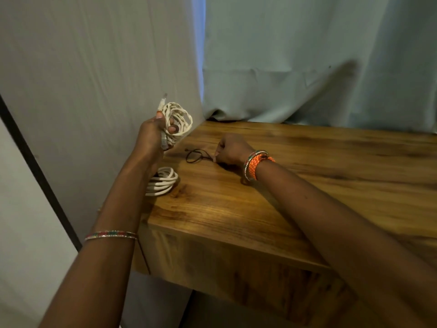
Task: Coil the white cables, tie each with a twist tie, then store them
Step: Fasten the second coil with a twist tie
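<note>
My left hand [151,136] grips a coiled white cable [181,119] and holds it up beside the left edge of the wooden table [272,185], a plug end sticking up above my thumb. A second coiled white cable [163,181] lies on the table's left edge, partly hidden behind my left forearm. My right hand [233,149] rests on the tabletop with fingers curled and pinches the end of a thin dark twist tie [196,155], which lies in a loop just left of it.
Pale curtains [307,55] hang behind the table and along its left side. A dark vertical frame [35,166] runs down the far left. The table's front face [236,275] drops away below my arms.
</note>
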